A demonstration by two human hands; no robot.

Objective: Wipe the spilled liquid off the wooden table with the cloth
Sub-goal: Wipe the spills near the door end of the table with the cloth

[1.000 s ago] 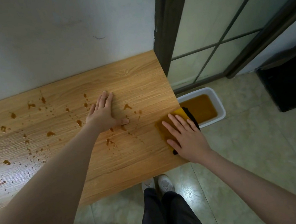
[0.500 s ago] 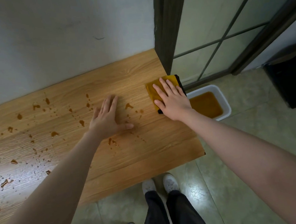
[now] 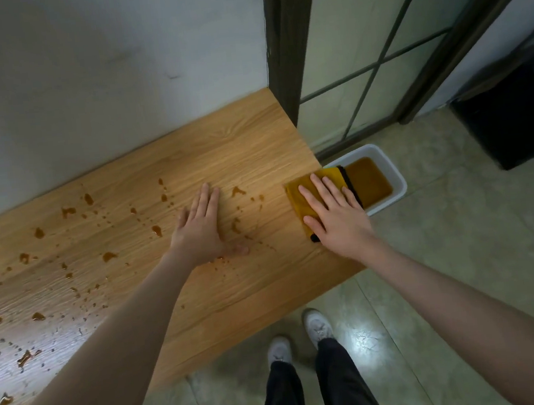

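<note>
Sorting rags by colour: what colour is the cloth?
Yellow with a black edge, head view.

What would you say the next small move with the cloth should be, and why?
Probably slide the right hand, pressing flat on the yellow cloth at the wooden table's right edge, leftward over the nearest brown drops. They lie unwiped between it and the left hand, with many more drops further left.

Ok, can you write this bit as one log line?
right hand: flat on cloth | left hand: flat on table | spill: mostly unwiped
</note>
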